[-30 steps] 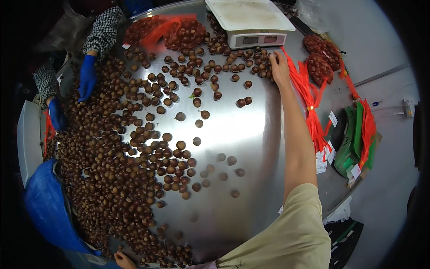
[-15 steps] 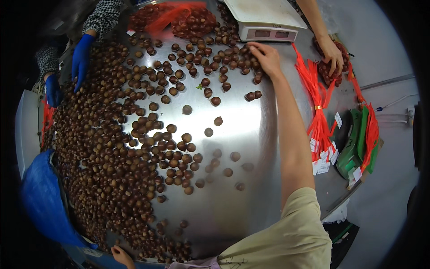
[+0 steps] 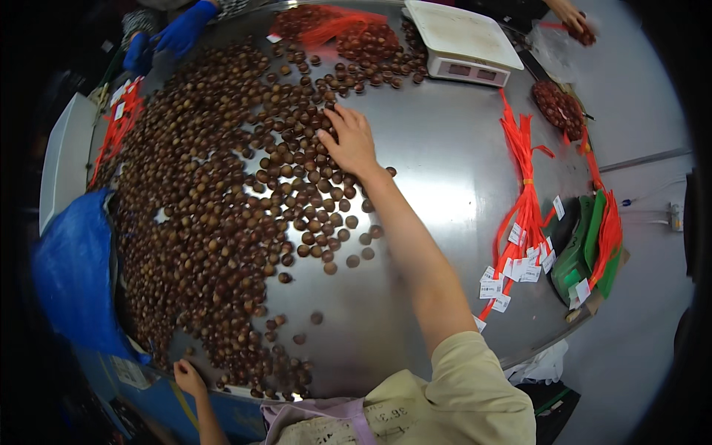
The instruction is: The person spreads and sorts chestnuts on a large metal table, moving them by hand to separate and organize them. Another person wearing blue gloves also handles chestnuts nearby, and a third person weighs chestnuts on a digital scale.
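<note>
My right hand (image 3: pixel 351 142) lies on loose chestnuts (image 3: pixel 208 215) at the right side of the big heap. Its fingers are spread, touching brown shiny nuts at their tips, and the arm stretches across the steel table (image 3: pixel 415 200). Near the table's front edge, my left hand (image 3: pixel 190 378) is closed with its fingers curled. Whatever it may hold is hidden. Several chestnuts lie on the metal close to it.
Red mesh bags of chestnuts (image 3: pixel 363 38) lie at the back beside a white scale (image 3: pixel 467 41). To the right are red net bags with tags (image 3: pixel 525 200), a filled bag (image 3: pixel 558 110) and green scoops (image 3: pixel 582 245). A blue sack (image 3: pixel 74 274) stands left. Co-workers' blue-gloved hands (image 3: pixel 182 30) and a bare hand (image 3: pixel 567 15) show.
My right hand has moved from beside the scale left and nearer, and chestnuts there have shifted toward the heap. The co-worker's bare hand has left the filled bag. The view has shifted.
</note>
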### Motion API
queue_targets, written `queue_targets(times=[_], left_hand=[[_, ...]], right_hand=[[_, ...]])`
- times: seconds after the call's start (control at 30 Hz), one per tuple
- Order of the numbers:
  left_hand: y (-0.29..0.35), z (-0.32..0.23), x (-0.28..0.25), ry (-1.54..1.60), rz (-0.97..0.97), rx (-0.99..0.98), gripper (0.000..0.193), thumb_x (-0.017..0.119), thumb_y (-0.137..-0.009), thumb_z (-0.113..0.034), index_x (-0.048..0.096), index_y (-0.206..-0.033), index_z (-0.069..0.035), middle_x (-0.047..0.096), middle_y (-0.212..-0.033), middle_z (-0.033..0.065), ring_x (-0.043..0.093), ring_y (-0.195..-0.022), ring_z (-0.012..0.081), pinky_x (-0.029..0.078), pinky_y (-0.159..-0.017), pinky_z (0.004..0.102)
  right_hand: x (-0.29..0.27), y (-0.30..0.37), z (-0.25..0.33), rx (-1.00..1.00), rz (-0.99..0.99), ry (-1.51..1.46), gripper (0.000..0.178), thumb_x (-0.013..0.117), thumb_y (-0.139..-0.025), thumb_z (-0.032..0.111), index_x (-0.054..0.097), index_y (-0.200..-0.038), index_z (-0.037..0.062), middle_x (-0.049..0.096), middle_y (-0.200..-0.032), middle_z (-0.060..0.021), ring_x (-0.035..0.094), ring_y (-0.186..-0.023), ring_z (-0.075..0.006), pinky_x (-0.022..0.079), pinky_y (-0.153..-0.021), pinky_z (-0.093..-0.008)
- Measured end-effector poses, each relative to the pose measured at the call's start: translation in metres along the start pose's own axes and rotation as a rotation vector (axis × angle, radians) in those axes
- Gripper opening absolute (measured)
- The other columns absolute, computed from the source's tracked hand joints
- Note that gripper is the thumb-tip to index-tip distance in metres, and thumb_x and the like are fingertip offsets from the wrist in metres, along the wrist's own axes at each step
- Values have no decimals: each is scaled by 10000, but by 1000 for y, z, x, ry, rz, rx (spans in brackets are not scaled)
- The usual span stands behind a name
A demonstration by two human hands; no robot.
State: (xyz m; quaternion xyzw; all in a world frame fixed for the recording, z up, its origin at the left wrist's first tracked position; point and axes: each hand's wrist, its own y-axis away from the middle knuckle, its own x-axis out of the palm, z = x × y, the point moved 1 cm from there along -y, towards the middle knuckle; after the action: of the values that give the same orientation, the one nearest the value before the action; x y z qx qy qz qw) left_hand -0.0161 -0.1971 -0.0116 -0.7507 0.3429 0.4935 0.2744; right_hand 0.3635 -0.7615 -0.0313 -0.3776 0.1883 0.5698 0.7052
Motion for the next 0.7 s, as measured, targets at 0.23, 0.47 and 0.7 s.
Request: queue_targets(times=[0.23, 0.47, 0.7], left_hand=[[2, 1, 3, -85, -47, -71, 357, 495, -925, -326, 439, -686, -66, 407, -594, 83, 381, -528, 234, 339, -532, 384], [4, 5, 1, -100, -95, -16, 334, 553, -891, -293, 459, -676, -56, 465, -629, 94, 475, -602, 293, 385, -577, 424], [6, -6, 5, -53, -169, 24, 302, 571, -866, -270, 492, -668, -57, 494, -623, 99, 511, -616, 304, 403, -575, 434]], right_hand=[[30, 55, 91, 32, 245, 95, 523, 411, -948, 451, 421, -1383, 161, 331, -1473, -76, 197, -1394, -284, 117, -1130, -527], [-24, 131, 138, -91, 107, -148, 425, 549, -891, 293, 524, -1267, 95, 485, -1343, -116, 384, -1283, -309, 257, -1070, -496], [-113, 219, 28, 299, -378, 243, 431, 531, -900, 206, 486, -1265, -21, 441, -1348, -218, 393, -1266, -363, 288, -1069, -445]])
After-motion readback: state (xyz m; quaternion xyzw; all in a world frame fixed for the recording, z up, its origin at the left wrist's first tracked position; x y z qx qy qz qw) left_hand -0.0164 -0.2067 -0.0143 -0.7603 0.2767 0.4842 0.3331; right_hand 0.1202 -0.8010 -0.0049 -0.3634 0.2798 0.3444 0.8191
